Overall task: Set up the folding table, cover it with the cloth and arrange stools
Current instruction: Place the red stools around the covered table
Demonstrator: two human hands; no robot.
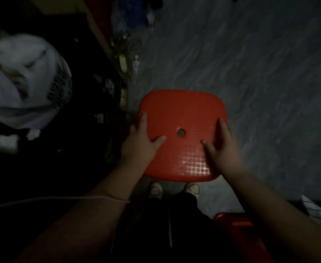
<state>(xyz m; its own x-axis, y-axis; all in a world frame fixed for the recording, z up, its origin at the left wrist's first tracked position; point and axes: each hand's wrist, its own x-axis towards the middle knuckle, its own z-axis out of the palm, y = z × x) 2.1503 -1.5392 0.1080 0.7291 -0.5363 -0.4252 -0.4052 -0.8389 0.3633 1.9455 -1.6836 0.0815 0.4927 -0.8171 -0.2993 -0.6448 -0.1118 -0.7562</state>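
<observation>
The red square plastic stool (182, 118), a round hole in its seat, hangs between both hands over the grey floor (260, 73). The left hand (139, 143) clasps its left edge and the right hand (223, 147) its right edge, thumbs on top. A second red stool (231, 223) lies under the right forearm. A white slotted basket (59, 88) stands well left of the left hand.

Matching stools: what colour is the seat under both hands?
The seat is red-orange; head view.
</observation>
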